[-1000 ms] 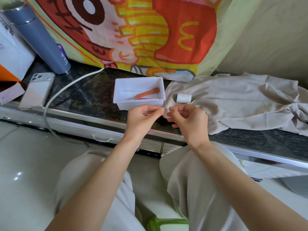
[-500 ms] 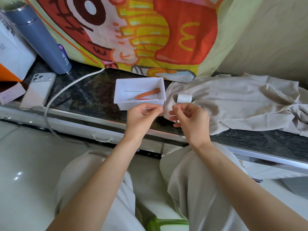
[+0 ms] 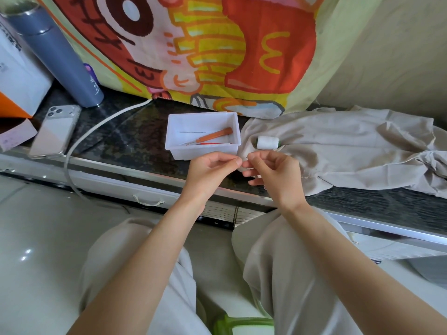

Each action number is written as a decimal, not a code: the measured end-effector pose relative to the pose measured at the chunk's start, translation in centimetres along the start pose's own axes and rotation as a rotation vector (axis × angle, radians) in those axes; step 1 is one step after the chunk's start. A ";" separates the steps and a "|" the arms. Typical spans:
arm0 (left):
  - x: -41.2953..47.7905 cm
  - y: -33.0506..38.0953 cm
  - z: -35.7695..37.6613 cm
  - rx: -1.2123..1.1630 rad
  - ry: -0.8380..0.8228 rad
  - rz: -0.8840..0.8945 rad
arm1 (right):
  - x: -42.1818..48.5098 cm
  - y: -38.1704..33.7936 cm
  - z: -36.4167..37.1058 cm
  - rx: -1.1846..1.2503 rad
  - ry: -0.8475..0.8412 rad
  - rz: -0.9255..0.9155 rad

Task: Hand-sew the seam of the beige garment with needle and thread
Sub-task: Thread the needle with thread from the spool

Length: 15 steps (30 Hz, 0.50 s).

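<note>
Left hand [image 3: 212, 169] and right hand [image 3: 275, 172] close together over the front edge of the dark counter [image 3: 135, 134], fingertips nearly touching; each thumb and forefinger pinched on a thin strand [image 3: 244, 159] too fine to identify, other fingers loosely curled. Beige garment [image 3: 350, 146] crumpled on the counter just behind the right hand; white thread spool [image 3: 267, 142] lying on its left end, beside a white tray [image 3: 205, 153] holding an orange-handled seam ripper [image 3: 214, 135] and a needle [image 3: 192, 132].

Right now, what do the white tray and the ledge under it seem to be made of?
White tray: probably plastic, matte, slightly translucent; thin moulded walls with a folded rim. Ledge: looks like polished dark stone, speckled and faintly glossy, though a stone-look laminate can't be ruled out.
</note>
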State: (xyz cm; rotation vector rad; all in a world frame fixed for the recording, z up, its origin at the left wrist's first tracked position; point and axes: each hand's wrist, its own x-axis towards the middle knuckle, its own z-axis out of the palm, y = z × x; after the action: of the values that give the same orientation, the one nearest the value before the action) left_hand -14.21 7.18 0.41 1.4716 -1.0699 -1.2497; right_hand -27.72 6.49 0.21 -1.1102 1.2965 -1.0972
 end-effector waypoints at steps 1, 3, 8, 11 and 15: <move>0.0 0.0 0.0 0.019 -0.019 -0.007 | 0.0 0.0 0.0 -0.005 0.001 -0.007; 0.0 -0.2 -0.2 0.071 -0.050 -0.010 | -0.1 0.1 0.0 -0.030 -0.002 -0.027; 0.4 -0.4 -0.8 0.197 -0.063 0.038 | -0.2 0.1 0.2 -0.051 -0.012 -0.046; 0.4 -0.4 -0.8 0.158 -0.021 0.050 | -0.1 0.1 0.2 -0.032 -0.022 -0.036; 0.2 -0.4 -0.8 0.083 -0.107 0.023 | -0.1 0.2 0.3 -0.038 -0.040 -0.040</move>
State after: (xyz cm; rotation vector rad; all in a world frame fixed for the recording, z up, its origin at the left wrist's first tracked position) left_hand -13.42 7.17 -0.01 1.4640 -1.2194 -1.2929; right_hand -27.47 6.61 -0.02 -1.1855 1.2727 -1.0785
